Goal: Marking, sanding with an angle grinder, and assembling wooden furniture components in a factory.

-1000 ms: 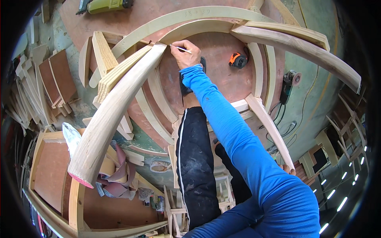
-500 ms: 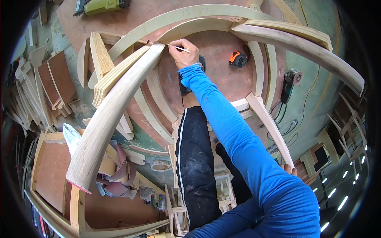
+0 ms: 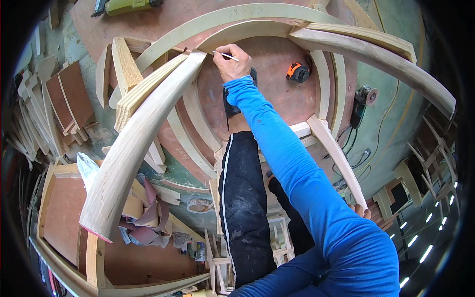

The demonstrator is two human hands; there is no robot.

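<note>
A slim white pencil (image 3: 227, 56) is pinched in my right hand (image 3: 231, 65), its tip pointing left. The tip is beside the joint where a thick curved wooden leg (image 3: 143, 133) meets the curved inner rail (image 3: 242, 31) of a round wooden frame. My left hand (image 3: 363, 212) shows only as a few fingers past my right arm, curled over the end of a straight wooden piece (image 3: 339, 161) on the right. The rest of that hand is hidden. A second curved leg (image 3: 381, 62) extends to the right from the frame.
An orange and black tape measure (image 3: 298, 72) lies inside the frame near my foot. At right, a corded angle grinder (image 3: 363, 101) rests on the floor. A green power tool (image 3: 129, 6) is at top left. Wood offcuts (image 3: 37, 106) and a wooden frame box (image 3: 64, 213) stand left.
My right hand, with the pencil, has shifted slightly right, away from the leg joint. The left fingers stay where they were.
</note>
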